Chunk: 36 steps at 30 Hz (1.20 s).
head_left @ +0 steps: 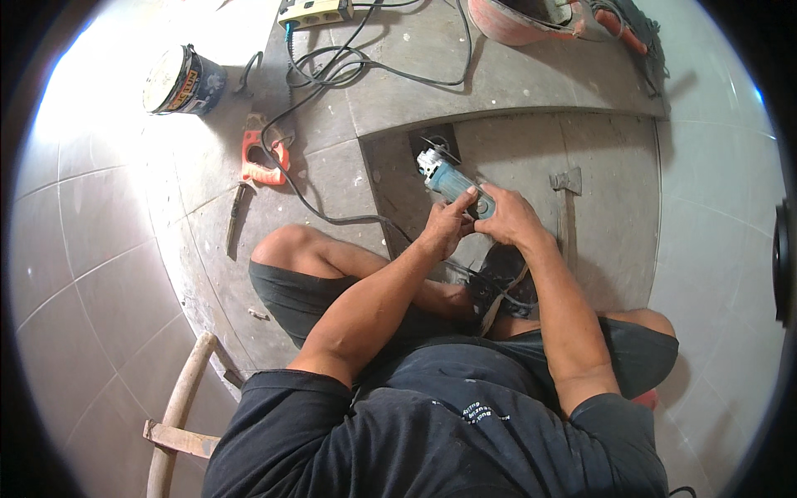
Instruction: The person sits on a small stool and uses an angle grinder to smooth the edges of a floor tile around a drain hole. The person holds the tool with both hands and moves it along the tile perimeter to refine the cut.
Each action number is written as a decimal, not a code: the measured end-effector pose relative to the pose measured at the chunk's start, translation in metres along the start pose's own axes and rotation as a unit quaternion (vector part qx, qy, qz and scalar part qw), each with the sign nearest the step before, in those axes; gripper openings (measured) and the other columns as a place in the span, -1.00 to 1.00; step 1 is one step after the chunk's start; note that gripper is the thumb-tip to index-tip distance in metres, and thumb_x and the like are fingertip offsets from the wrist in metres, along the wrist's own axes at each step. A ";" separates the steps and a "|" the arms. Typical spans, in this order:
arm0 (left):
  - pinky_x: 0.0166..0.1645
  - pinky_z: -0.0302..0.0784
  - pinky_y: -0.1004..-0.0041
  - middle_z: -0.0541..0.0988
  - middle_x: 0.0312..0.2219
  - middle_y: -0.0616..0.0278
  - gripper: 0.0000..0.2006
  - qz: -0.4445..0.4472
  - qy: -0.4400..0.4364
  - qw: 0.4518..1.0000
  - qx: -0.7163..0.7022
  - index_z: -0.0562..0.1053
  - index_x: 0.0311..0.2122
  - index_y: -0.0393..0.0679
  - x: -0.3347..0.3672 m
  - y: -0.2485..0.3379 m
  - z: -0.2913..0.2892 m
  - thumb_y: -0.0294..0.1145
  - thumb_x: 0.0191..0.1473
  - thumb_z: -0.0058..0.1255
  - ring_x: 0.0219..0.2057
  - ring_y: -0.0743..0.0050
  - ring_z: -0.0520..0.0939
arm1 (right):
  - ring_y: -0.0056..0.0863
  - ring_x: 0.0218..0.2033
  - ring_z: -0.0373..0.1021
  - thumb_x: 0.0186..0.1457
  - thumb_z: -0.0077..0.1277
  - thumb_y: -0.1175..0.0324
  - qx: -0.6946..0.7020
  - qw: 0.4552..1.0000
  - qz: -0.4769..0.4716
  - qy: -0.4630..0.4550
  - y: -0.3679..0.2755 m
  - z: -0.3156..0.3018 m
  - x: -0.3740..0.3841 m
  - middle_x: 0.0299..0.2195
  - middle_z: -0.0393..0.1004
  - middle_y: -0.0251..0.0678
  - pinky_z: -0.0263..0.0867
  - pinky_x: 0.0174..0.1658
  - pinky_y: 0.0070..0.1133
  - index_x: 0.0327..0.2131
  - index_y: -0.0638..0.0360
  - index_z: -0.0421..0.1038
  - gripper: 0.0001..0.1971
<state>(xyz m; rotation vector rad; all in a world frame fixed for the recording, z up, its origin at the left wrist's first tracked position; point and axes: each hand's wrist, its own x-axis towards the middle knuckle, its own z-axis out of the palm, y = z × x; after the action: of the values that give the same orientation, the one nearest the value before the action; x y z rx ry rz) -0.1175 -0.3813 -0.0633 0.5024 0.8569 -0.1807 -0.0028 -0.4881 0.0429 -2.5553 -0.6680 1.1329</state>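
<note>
Both of my hands are closed around a teal angle grinder (452, 181) in front of my crossed legs. My left hand (447, 222) grips its body from the left, thumb along the top. My right hand (509, 217) wraps the rear part from the right. The silver head of the grinder points up and to the left, over a dark square opening (427, 145) in the sunken floor. A black cord (344, 221) runs across the floor on the left. The palm sides of both hands are hidden.
A hammer (567, 181) lies right of the grinder. On the left are an orange-handled saw (264, 162), a chisel-like tool (236, 220) and a bucket (189, 83). A power strip (314, 12) and red tub (519, 23) stand at the far side. A wooden frame (184, 390) is near left.
</note>
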 end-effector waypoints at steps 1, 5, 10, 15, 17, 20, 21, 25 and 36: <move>-0.04 0.69 0.24 0.60 -0.14 0.12 -0.43 -0.001 -0.002 1.000 0.003 0.44 0.09 -0.34 0.000 0.001 0.000 -0.01 0.25 0.27 -0.21 0.30 0.68 | 0.03 -0.01 0.58 -0.20 0.35 0.23 -0.003 1.000 0.000 0.002 -0.001 -0.001 0.000 -0.07 0.62 0.22 0.49 0.08 -0.28 0.27 0.27 0.41 -0.14; 0.00 0.68 0.20 0.60 -0.11 0.12 -0.43 -0.007 -0.001 1.000 0.012 0.43 0.11 -0.34 0.002 0.002 -0.002 -0.01 0.27 0.24 -0.17 0.27 0.69 | 0.03 0.03 0.57 -0.19 0.37 0.23 -0.009 1.000 -0.005 0.001 0.001 0.002 0.004 -0.02 0.60 0.20 0.47 0.12 -0.28 0.28 0.27 0.40 -0.13; 0.04 0.67 0.15 0.58 -0.04 0.07 -0.38 -0.011 -0.013 1.000 0.011 0.40 0.17 -0.38 0.004 0.003 -0.003 -0.01 0.29 0.22 -0.09 0.19 0.69 | -0.01 0.12 0.54 -0.17 0.38 0.22 -0.002 0.999 0.016 -0.028 -0.002 -0.001 0.007 0.06 0.57 0.20 0.44 0.22 -0.28 0.29 0.28 0.39 -0.13; 0.03 0.68 0.13 0.57 -0.03 0.03 -0.36 0.001 -0.022 1.000 -0.001 0.39 0.19 -0.42 0.005 0.004 -0.007 -0.02 0.29 0.22 -0.10 0.15 0.68 | 0.00 0.12 0.54 -0.17 0.38 0.22 -0.007 1.000 0.017 -0.023 -0.008 -0.001 0.007 0.07 0.57 0.19 0.44 0.22 -0.28 0.29 0.28 0.38 -0.12; 0.02 0.68 0.13 0.57 -0.03 0.01 -0.36 0.002 -0.018 1.000 0.001 0.40 0.17 -0.43 0.005 0.004 -0.006 -0.02 0.28 0.24 -0.12 0.14 0.68 | 0.00 0.12 0.53 -0.18 0.38 0.22 -0.006 0.999 0.021 -0.024 -0.009 -0.001 0.007 0.09 0.56 0.18 0.43 0.22 -0.28 0.29 0.28 0.38 -0.12; 0.01 0.69 0.12 0.56 -0.04 -0.02 -0.36 0.003 -0.008 1.000 -0.001 0.40 0.13 -0.45 0.006 0.004 -0.006 -0.02 0.26 0.27 -0.15 0.14 0.67 | 0.00 0.13 0.52 -0.18 0.38 0.21 -0.003 0.999 0.019 -0.027 -0.004 0.003 0.011 0.10 0.55 0.17 0.43 0.23 -0.28 0.30 0.27 0.37 -0.11; 0.00 0.69 0.12 0.56 -0.04 -0.03 -0.35 0.004 -0.005 1.000 -0.003 0.41 0.12 -0.45 0.006 0.004 -0.007 -0.02 0.25 0.28 -0.16 0.14 0.67 | 0.00 0.14 0.52 -0.18 0.37 0.21 -0.002 1.000 0.016 -0.026 -0.003 0.003 0.012 0.11 0.55 0.17 0.43 0.23 -0.28 0.30 0.27 0.37 -0.11; 0.02 0.70 0.09 0.54 -0.01 -0.09 -0.31 -0.003 -0.011 1.000 0.004 0.38 0.14 -0.49 0.006 0.007 -0.006 -0.01 0.23 0.30 -0.12 0.07 0.68 | -0.01 0.13 0.52 -0.19 0.37 0.20 0.006 1.000 0.006 -0.024 0.006 0.008 0.017 0.10 0.55 0.17 0.43 0.22 -0.28 0.30 0.25 0.37 -0.11; 0.08 0.69 0.05 0.51 0.05 -0.15 -0.25 -0.002 -0.054 0.999 -0.009 0.32 0.20 -0.52 -0.001 0.013 -0.001 -0.02 0.23 0.30 -0.03 -0.02 0.67 | 0.04 0.08 0.54 -0.22 0.37 0.20 0.026 0.998 0.019 -0.061 -0.001 -0.002 0.016 0.04 0.58 0.19 0.45 0.17 -0.29 0.27 0.27 0.40 -0.12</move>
<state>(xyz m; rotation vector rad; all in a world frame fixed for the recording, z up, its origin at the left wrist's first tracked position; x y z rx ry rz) -0.1138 -0.3693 -0.0585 0.4692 0.7541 -0.2015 0.0082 -0.4795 0.0347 -2.4813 -0.6110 1.3112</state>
